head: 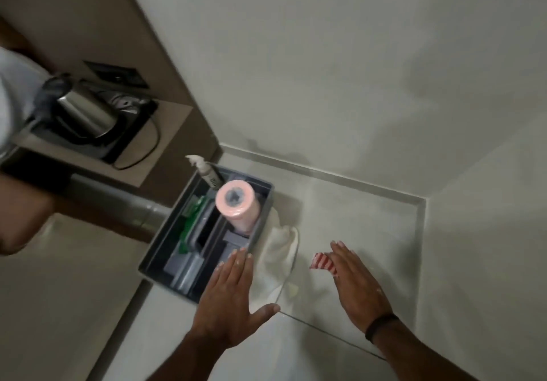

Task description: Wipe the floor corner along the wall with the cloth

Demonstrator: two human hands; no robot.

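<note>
Nearest you: your left hand (228, 300), fingers spread flat and holding nothing, over the near end of the grey caddy (165, 262); your right hand (353, 286), fingers straight and empty, with a dark wristband (380, 326), partly covering a red-and-white striped item (321, 262). Between the hands: white cloth (279, 250), crumpled on the floor (355, 221) against the caddy. In the caddy: pink roll (238, 206), spray bottle (207, 173). Beyond: floor corner (421, 203) under the wall (325, 70). Far left: steel kettle (85, 117), blurred.

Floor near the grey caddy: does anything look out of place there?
Yes. A white cloth lies crumpled on the floor against the caddy, not inside it, and a red-striped scrap lies loose beside the right hand.
</note>
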